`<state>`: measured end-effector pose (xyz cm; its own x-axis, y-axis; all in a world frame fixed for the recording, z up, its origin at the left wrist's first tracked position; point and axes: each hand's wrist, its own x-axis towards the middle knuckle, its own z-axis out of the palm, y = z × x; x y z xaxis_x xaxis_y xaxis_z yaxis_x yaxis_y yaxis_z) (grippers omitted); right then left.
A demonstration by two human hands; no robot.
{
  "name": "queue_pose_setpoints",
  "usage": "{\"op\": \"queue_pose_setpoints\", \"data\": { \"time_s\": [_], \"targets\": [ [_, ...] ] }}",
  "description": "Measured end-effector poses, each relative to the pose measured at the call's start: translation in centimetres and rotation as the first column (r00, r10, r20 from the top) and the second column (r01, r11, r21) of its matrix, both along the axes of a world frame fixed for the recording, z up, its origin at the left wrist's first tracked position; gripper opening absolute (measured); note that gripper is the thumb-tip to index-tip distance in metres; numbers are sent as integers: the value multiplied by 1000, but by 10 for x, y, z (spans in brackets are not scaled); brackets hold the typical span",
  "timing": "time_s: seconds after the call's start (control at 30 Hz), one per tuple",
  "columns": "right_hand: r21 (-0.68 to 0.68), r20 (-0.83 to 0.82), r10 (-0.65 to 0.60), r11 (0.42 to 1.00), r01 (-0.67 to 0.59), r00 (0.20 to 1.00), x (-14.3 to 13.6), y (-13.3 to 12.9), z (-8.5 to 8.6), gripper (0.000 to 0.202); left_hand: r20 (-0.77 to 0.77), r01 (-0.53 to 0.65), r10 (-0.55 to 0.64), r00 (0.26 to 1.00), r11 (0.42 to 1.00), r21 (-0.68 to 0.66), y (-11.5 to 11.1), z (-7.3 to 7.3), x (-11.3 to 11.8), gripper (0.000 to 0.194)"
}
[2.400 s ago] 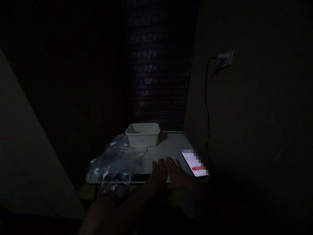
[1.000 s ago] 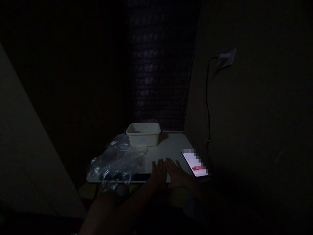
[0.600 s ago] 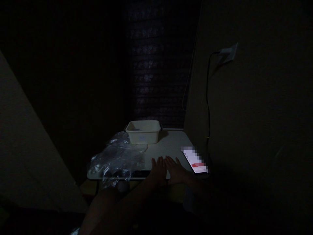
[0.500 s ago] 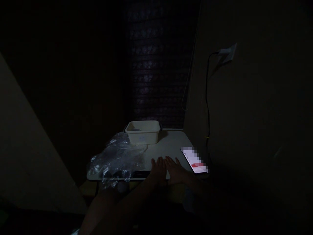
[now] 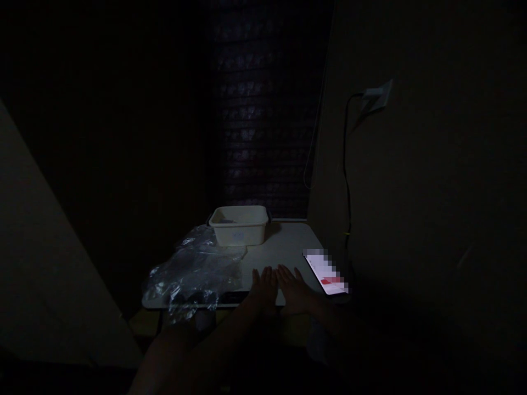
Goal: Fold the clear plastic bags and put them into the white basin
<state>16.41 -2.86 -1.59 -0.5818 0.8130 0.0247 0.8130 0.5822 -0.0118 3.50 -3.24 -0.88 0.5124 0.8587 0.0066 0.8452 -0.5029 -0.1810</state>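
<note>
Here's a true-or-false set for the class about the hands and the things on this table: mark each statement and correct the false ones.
1. The left hand and right hand lie side by side at the near edge of the table. True.
2. The right hand is clenched. False: it is spread open.
3. The lit screen is right of both hands. True.
4. The left hand grips the lit screen. False: it grips nothing.
5. The bin stands beyond both hands. True.

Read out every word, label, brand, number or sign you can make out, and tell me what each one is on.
No text can be read.
Pale bluish label on the front of the cream-white rectangular plastic tub: too small and dim to read.
Lit screen of the flat, black-edged rectangular device: partly pixelated; its remaining marks are too small to read.
</note>
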Motion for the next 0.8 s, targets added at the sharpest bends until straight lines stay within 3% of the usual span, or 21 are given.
{"op": "queue_pose_setpoints", "data": {
  "time_s": [0.13, 0.67, 0.8],
  "targets": [
    [22, -1, 19, 1000, -19, 1000, 1, 1, 2, 100, 17, -5, 4, 1000, 999, 49, 3, -5, -1, 69],
    [-90, 20, 8, 996, -6, 1000, -3, 3, 3, 98, 17, -56, 56, 998, 998, -3, 3, -5, 2, 58],
    [-117, 7, 4, 993, -3, 1000, -1, 2, 4, 99, 21, -54, 55, 998, 998, -27, 3, -6, -1, 67]
  ]
}}
